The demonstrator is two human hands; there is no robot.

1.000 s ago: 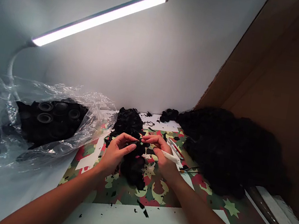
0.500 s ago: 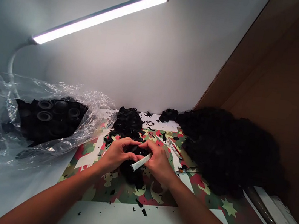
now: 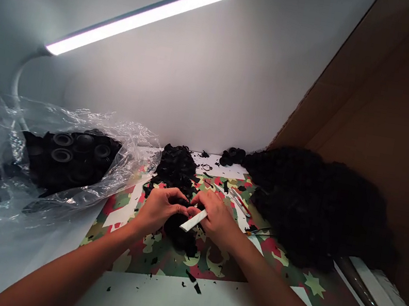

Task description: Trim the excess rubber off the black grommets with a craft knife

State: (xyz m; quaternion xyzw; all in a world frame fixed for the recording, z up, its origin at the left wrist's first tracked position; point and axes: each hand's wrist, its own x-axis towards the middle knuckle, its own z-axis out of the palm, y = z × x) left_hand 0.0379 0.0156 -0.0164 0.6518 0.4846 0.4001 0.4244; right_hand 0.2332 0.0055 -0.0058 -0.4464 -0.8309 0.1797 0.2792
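Note:
My left hand [image 3: 157, 211] pinches a small black rubber-like part [image 3: 180, 203], mostly hidden by the fingers. Close against it, my right hand [image 3: 219, 222] is closed around a flat white stick-like tool [image 3: 193, 220], whose near end sticks out toward me. The tool's far end is hidden at the black part, between the fingertips of both hands. Under the hands lie more black pieces [image 3: 180, 238] on a camouflage-patterned sheet [image 3: 136, 254].
A clear plastic bag [image 3: 139, 142] at left holds black ringed parts [image 3: 61, 155]. Behind my hands is a heap of black scraps [image 3: 177, 164]. A large black pile [image 3: 309, 207], a red-handled tool [image 3: 240, 202] and a cardboard wall [image 3: 386, 100] are at right. A lit lamp [image 3: 144, 17] hangs above.
The fingertips of both hands have shifted slightly around the black part, and the white tool has turned a little. Both hands stay in nearly the same place.

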